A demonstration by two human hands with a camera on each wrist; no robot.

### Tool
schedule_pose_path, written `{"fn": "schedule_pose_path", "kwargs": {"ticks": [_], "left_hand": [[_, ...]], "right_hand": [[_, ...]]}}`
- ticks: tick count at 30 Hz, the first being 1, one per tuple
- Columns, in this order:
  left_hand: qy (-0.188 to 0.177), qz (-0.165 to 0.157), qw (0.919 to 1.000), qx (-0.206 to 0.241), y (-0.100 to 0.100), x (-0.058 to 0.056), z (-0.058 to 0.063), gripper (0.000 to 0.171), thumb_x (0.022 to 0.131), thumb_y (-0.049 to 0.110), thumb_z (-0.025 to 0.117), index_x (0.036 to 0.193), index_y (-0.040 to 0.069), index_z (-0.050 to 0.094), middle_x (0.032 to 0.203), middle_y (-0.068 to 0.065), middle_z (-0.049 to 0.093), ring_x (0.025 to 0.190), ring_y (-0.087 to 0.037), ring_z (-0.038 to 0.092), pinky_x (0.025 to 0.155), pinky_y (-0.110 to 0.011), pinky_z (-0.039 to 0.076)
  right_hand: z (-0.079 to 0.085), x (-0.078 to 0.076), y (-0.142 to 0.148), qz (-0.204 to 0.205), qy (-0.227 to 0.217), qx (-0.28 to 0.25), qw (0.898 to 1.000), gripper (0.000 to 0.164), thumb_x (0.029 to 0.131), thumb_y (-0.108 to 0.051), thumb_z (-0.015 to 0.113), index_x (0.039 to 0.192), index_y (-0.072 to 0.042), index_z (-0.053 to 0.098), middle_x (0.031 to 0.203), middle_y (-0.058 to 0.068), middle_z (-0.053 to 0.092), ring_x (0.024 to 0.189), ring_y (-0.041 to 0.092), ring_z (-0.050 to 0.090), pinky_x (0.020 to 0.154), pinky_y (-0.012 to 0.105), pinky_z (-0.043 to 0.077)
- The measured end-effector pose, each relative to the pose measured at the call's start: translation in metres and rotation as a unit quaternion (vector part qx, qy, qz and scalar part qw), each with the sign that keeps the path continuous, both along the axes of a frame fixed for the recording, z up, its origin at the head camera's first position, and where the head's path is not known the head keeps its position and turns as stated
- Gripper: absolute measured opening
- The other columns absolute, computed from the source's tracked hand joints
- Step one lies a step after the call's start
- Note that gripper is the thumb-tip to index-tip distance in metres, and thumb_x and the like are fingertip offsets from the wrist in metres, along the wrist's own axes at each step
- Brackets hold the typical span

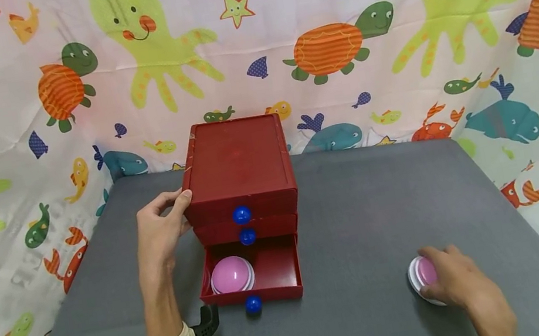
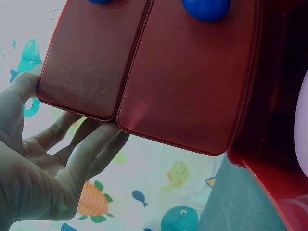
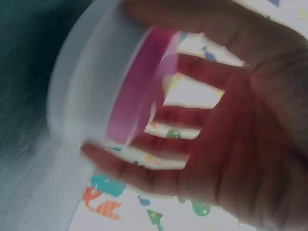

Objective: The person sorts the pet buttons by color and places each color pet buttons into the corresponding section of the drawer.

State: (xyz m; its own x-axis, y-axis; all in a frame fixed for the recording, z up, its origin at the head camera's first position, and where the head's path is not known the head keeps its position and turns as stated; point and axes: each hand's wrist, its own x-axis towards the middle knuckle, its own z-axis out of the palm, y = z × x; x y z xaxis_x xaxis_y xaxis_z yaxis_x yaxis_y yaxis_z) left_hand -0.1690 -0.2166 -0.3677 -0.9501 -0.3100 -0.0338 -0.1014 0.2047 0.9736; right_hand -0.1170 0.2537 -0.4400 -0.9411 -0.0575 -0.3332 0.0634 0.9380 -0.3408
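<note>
A red drawer cabinet (image 1: 238, 161) with blue knobs stands on the grey table, its bottom drawer (image 1: 280, 261) pulled out. My left hand (image 1: 160, 228) holds the cabinet's upper left edge, thumb near the top and fingers along the side. Inside the drawer, on the left, sits a pink domed push button (image 1: 231, 274) with a white rim. To the right of the cabinet, my right hand (image 1: 461, 272) grips a smaller pink push button (image 1: 417, 280) with a white base, fingers and thumb around its rim. Blur in the right wrist view hides whether its base touches the table.
The grey table (image 1: 361, 206) spreads around the cabinet. A white curtain (image 1: 248, 11) printed with sea animals hangs behind and along both sides. Blue knobs (image 1: 253, 305) stick out from the drawer fronts. A dark band (image 1: 207, 323) is on the left wrist.
</note>
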Motion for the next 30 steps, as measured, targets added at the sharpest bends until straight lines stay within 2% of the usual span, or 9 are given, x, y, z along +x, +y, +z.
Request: {"fn": "schedule_pose_path", "kwargs": {"ticks": [6, 10, 14, 18, 23, 30], "left_hand": [[0.002, -0.007, 1.0, 0.006, 0.003, 0.0, -0.001, 0.052, 0.103, 0.045, 0.063, 0.138, 0.007, 0.066, 0.143, -0.016, 0.057, 0.125, -0.032, 0.058, 0.1, -0.046, 0.058], [0.002, -0.004, 1.0, 0.005, 0.005, -0.002, -0.002, 0.05, 0.103, 0.044, 0.063, 0.136, 0.006, 0.066, 0.142, -0.016, 0.057, 0.123, -0.032, 0.06, 0.101, -0.046, 0.058], [0.001, 0.0, 1.0, 0.004, 0.004, -0.001, -0.003, 0.049, 0.103, 0.042, 0.062, 0.136, 0.006, 0.066, 0.143, -0.016, 0.057, 0.125, -0.034, 0.06, 0.102, -0.048, 0.058], [-0.001, -0.002, 1.0, 0.003, 0.003, 0.0, -0.002, 0.049, 0.104, 0.042, 0.062, 0.138, 0.007, 0.065, 0.145, -0.017, 0.057, 0.126, -0.036, 0.06, 0.104, -0.05, 0.057], [-0.001, -0.006, 1.0, 0.007, 0.002, 0.001, -0.002, 0.051, 0.104, 0.043, 0.061, 0.14, 0.007, 0.064, 0.147, -0.018, 0.055, 0.127, -0.037, 0.06, 0.105, -0.05, 0.056], [-0.002, -0.002, 1.0, 0.003, 0.001, 0.001, -0.001, 0.051, 0.104, 0.043, 0.061, 0.14, 0.007, 0.064, 0.146, -0.018, 0.055, 0.126, -0.038, 0.061, 0.105, -0.05, 0.056]], "right_hand": [[0.018, -0.001, -0.035, 0.026, 0.061, -0.061, 0.996, 0.084, 0.076, -0.025, 0.092, 0.146, -0.002, 0.051, 0.131, 0.031, 0.056, 0.11, 0.043, 0.059, 0.079, 0.057, 0.064], [0.029, 0.002, -0.061, 0.058, 0.133, -0.099, 0.984, 0.075, 0.075, -0.021, 0.091, 0.139, -0.005, 0.058, 0.13, 0.024, 0.059, 0.113, 0.04, 0.058, 0.077, 0.053, 0.065], [0.037, 0.002, -0.085, 0.087, 0.174, -0.13, 0.972, 0.067, 0.074, -0.017, 0.091, 0.135, -0.01, 0.063, 0.131, 0.018, 0.061, 0.114, 0.036, 0.058, 0.078, 0.05, 0.066], [0.042, 0.001, -0.108, 0.113, 0.189, -0.147, 0.964, 0.073, 0.073, -0.015, 0.091, 0.139, -0.012, 0.062, 0.135, 0.015, 0.062, 0.116, 0.034, 0.061, 0.08, 0.048, 0.066], [0.045, 0.001, -0.14, 0.136, 0.18, -0.154, 0.962, 0.084, 0.069, -0.018, 0.094, 0.145, -0.013, 0.057, 0.143, 0.011, 0.06, 0.123, 0.032, 0.059, 0.084, 0.046, 0.067], [0.041, -0.002, -0.186, 0.171, 0.182, -0.154, 0.956, 0.079, 0.071, -0.018, 0.093, 0.143, -0.017, 0.061, 0.142, 0.012, 0.058, 0.12, 0.03, 0.059, 0.091, 0.044, 0.065]]}}
